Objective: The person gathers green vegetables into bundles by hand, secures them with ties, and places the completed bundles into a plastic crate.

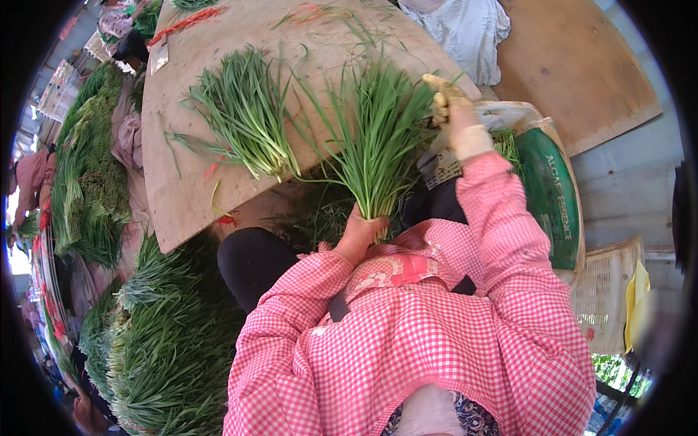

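Note:
My bare left hand (355, 238) is closed round the pale stem ends of a bunch of garlic chives (382, 138), close to my lap. Its long green leaves fan out away from me, over the edge of the wooden board. Beside the leaf tips on the right, my right hand (449, 103) is raised in a yellowish glove. Its fingers are curled, and what they hold, if anything, cannot be made out. A second bunch of garlic chives (247, 112) lies on the board to the left, stems toward me.
The wooden board (178, 185) bears red ties (187, 25) and loose leaves. Large heaps of chives (171, 341) stand at my left. On the right are a white crate (509, 109) with a green sack (547, 196) and a pale basket (600, 291). Other people are at the far left.

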`<act>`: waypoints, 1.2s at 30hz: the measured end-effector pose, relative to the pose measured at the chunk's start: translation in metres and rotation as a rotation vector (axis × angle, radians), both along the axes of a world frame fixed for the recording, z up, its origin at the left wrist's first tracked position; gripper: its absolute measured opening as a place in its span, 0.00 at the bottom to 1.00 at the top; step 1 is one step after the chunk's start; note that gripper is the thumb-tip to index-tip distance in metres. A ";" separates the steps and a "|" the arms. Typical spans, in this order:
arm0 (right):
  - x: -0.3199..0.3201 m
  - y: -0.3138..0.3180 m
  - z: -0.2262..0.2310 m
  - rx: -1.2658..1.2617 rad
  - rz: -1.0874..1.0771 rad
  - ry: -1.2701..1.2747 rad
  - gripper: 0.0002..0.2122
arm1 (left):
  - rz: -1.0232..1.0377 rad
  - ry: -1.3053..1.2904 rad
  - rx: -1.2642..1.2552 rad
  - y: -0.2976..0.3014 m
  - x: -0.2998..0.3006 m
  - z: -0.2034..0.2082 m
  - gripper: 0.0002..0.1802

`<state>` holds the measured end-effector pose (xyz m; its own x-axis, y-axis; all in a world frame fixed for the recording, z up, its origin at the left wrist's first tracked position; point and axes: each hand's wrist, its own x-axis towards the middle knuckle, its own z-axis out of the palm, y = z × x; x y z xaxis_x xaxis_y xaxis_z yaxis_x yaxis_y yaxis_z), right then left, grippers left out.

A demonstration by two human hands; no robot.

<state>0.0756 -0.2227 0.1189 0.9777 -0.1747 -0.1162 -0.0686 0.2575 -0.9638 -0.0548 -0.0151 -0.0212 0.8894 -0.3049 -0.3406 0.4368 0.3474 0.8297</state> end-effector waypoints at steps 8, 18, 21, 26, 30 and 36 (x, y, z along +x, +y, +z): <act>-0.101 0.005 0.002 -1.163 0.824 -0.045 0.17 | -0.117 0.365 -0.334 0.007 0.007 0.043 0.17; -0.075 0.049 -0.044 -1.304 0.414 -0.215 0.19 | -0.168 0.336 -0.402 0.012 0.008 0.033 0.18; -0.063 0.051 -0.042 -1.367 0.508 -0.233 0.12 | -0.173 0.335 -0.400 0.012 0.007 0.033 0.17; -0.036 0.048 -0.029 -1.842 0.418 -0.212 0.07 | -0.187 0.369 -0.391 0.014 0.006 0.037 0.14; -0.015 -0.003 -0.017 -1.594 0.073 -0.321 0.07 | -0.197 0.382 -0.428 0.013 0.004 0.041 0.12; -0.107 0.027 0.089 -0.658 0.832 -0.256 0.08 | -0.161 0.467 -0.531 0.018 0.015 0.034 0.11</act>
